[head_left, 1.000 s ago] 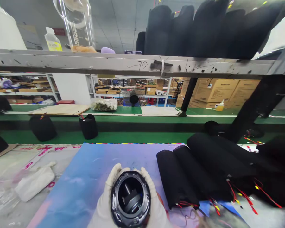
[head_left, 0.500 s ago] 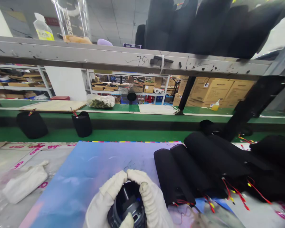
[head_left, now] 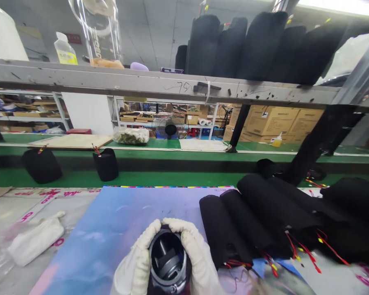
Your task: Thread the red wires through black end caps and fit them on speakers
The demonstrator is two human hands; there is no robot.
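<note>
Your white-gloved left hand (head_left: pixel 134 262) and right hand (head_left: pixel 199 258) hold curled fingers around a glossy, hollow black cylinder (head_left: pixel 169 272) over the smooth blue sheet (head_left: pixel 89 246); matte black tubes (head_left: pixel 217 225) lie alongside.

A second earlier, the fingertips of the left hand (head_left: pixel 133 264) and right hand (head_left: pixel 199 258) stood apart; now they had come together at the far rim of the black part (head_left: pixel 169 264). A fingertip over the near rim half a second earlier had gone.
</note>
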